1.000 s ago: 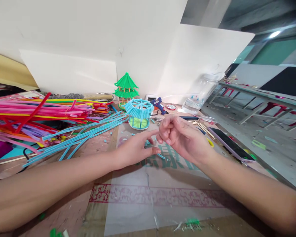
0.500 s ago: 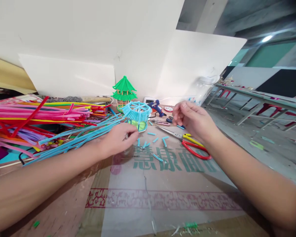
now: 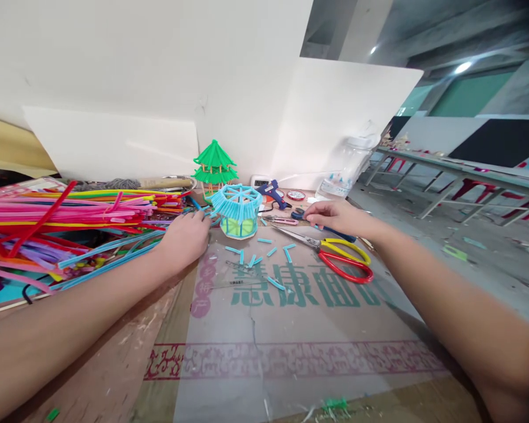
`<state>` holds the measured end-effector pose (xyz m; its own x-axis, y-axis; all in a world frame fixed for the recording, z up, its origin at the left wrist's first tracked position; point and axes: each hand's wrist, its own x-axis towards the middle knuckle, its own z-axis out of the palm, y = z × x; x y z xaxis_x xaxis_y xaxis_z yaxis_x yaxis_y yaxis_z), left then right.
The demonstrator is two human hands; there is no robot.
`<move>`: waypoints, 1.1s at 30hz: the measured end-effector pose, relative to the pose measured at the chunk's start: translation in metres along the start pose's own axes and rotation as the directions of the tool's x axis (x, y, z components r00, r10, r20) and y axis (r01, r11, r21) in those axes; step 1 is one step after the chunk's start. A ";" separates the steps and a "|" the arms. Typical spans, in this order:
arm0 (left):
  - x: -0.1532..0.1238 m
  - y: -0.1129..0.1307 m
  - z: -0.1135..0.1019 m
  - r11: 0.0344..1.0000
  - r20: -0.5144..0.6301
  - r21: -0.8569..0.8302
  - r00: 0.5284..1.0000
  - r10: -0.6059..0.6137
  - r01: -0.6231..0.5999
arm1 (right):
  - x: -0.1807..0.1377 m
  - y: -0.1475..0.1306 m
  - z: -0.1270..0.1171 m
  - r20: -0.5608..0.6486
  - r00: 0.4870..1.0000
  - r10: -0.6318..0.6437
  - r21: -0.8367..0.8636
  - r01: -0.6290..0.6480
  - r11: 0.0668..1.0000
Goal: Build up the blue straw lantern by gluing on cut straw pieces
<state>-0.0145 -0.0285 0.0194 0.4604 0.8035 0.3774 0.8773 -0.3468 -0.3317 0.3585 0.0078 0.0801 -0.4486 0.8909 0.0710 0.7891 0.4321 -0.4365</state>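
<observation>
Lantern model (image 3: 237, 211) is seen in lt. blue, w/ a yellow-green inner part. Pagoda model (image 3: 214, 161) is done in green, w/ tan posts. Pipe-cleaner pile (image 3: 70, 211) is mixed: pink, yellow, red, orange, purple. Loose stems (image 3: 110, 249) are coloured lt. blue, as are the cut bits (image 3: 271, 251). Scissors (image 3: 335, 255) are fitted w/ one red & one yellow handle. Glue gun (image 3: 272, 192) is coloured blue. Cardboard sheet (image 3: 291, 329) is brown, printed w/ green characters & a red ornamental border band. Backing boards (image 3: 114, 141) are left plain white.
</observation>
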 end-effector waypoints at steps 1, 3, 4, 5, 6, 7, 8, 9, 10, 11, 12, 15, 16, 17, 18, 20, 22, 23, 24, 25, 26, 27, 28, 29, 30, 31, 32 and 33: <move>0.000 0.001 0.001 0.998 -0.014 -0.056 1.000 0.015 -0.016 | -0.001 -0.005 0.001 0.009 1.000 -0.013 -0.046 0.014 0.999; 0.001 0.004 0.003 0.976 -0.055 -0.216 0.998 0.007 -0.018 | -0.004 -0.015 0.003 0.014 0.999 -0.029 -0.134 0.031 0.991; 0.001 0.006 0.003 0.953 -0.067 -0.302 0.998 -0.021 0.000 | -0.006 -0.018 0.004 0.014 0.999 -0.041 -0.179 0.042 0.983; 0.001 0.009 0.004 0.924 -0.068 -0.381 0.996 -0.059 0.028 | -0.007 -0.020 0.005 0.017 0.998 -0.059 -0.223 0.062 0.973; 0.002 0.011 0.004 0.894 -0.058 -0.445 0.994 -0.092 0.057 | -0.009 -0.021 0.005 0.026 0.996 -0.081 -0.268 0.084 0.960; 0.002 0.014 0.005 0.868 -0.039 -0.490 0.993 -0.109 0.076 | -0.010 -0.021 0.006 0.038 0.994 -0.100 -0.311 0.107 0.944; 0.002 0.016 0.006 0.848 -0.027 -0.523 0.993 -0.113 0.082 | -0.011 -0.020 0.007 0.052 0.992 -0.111 -0.352 0.123 0.928; 0.003 0.017 0.007 0.833 -0.022 -0.549 0.994 -0.103 0.074 | -0.012 -0.019 0.008 0.066 0.991 -0.112 -0.388 0.129 0.913; 0.004 0.018 0.009 0.821 -0.025 -0.568 0.996 -0.087 0.058 | -0.011 -0.018 0.010 0.081 0.991 -0.105 -0.418 0.130 0.899; 0.005 0.019 0.012 0.812 -0.034 -0.583 0.997 -0.070 0.037 | -0.009 -0.016 0.011 0.094 0.991 -0.097 -0.445 0.129 0.886; 0.007 0.019 0.015 0.803 -0.043 -0.596 0.998 -0.055 0.019 | -0.006 -0.015 0.013 0.109 0.990 -0.090 -0.471 0.131 0.872; 0.010 0.017 0.024 0.764 -0.049 -0.645 0.998 -0.029 -0.009 | 0.014 -0.009 0.016 0.121 0.990 -0.067 -0.545 0.122 0.829; 0.011 0.016 0.026 0.745 -0.047 -0.667 0.999 -0.025 -0.013 | 0.023 -0.006 0.016 0.093 0.995 -0.039 -0.558 0.084 0.826; 0.012 0.015 0.027 0.724 -0.047 -0.689 0.999 -0.020 -0.018 | 0.033 -0.002 0.016 0.046 0.999 0.008 -0.554 0.019 0.832; 0.012 0.014 0.028 0.707 -0.052 -0.707 0.998 -0.018 -0.025 | 0.043 0.003 0.016 -0.006 0.998 0.066 -0.532 -0.059 0.845; 0.012 0.013 0.031 0.684 -0.077 -0.729 0.997 -0.026 -0.039 | 0.064 0.016 0.016 -0.097 0.985 0.146 -0.449 -0.174 0.876; 0.012 0.012 0.034 0.680 -0.106 -0.732 0.993 -0.054 -0.041 | 0.085 0.028 0.019 -0.133 0.978 0.160 -0.382 -0.199 0.902; 0.012 0.011 0.035 0.683 -0.116 -0.729 0.991 -0.069 -0.038 | 0.095 0.033 0.021 -0.149 0.975 0.163 -0.345 -0.206 0.916; 0.012 0.011 0.037 0.690 -0.123 -0.723 0.989 -0.079 -0.035 | 0.104 0.036 0.024 -0.165 0.972 0.169 -0.302 -0.213 0.929; 0.012 0.011 0.038 0.698 -0.126 -0.715 0.989 -0.083 -0.032 | 0.112 0.038 0.027 -0.179 0.968 0.174 -0.256 -0.217 0.942; 0.011 0.011 0.039 0.707 -0.129 -0.706 0.988 -0.085 -0.031 | 0.120 0.039 0.031 -0.189 0.965 0.180 -0.211 -0.219 0.953; 0.011 0.011 0.039 0.714 -0.132 -0.699 0.988 -0.083 -0.033 | 0.126 0.038 0.034 -0.196 0.963 0.187 -0.169 -0.221 0.961; 0.011 0.011 0.039 0.718 -0.137 -0.695 0.987 -0.081 -0.038 | 0.132 0.037 0.037 -0.200 0.960 0.195 -0.132 -0.224 0.966; 0.011 0.011 0.039 0.719 -0.141 -0.693 0.987 -0.077 -0.043 | 0.137 0.035 0.041 -0.206 0.956 0.207 -0.100 -0.231 0.968; 0.011 0.011 0.039 0.718 -0.144 -0.695 0.987 -0.075 -0.047 | 0.140 0.032 0.044 -0.215 0.951 0.222 -0.073 -0.242 0.968; 0.011 0.011 0.038 0.715 -0.144 -0.698 0.987 -0.073 -0.049 | 0.143 0.029 0.047 -0.227 0.944 0.239 -0.050 -0.257 0.965; 0.011 0.012 0.038 0.711 -0.141 -0.702 0.988 -0.070 -0.050 | 0.145 0.027 0.050 -0.242 0.936 0.256 -0.030 -0.271 0.962; 0.011 0.012 0.037 0.708 -0.135 -0.705 0.988 -0.068 -0.048 | 0.147 0.024 0.053 -0.257 0.928 0.271 -0.013 -0.284 0.959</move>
<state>-0.0040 -0.0054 -0.0125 0.4135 0.7523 0.5128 0.6946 -0.6248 0.3566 0.2893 0.1415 0.0325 -0.0944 0.9795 0.1782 0.8892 0.1635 -0.4272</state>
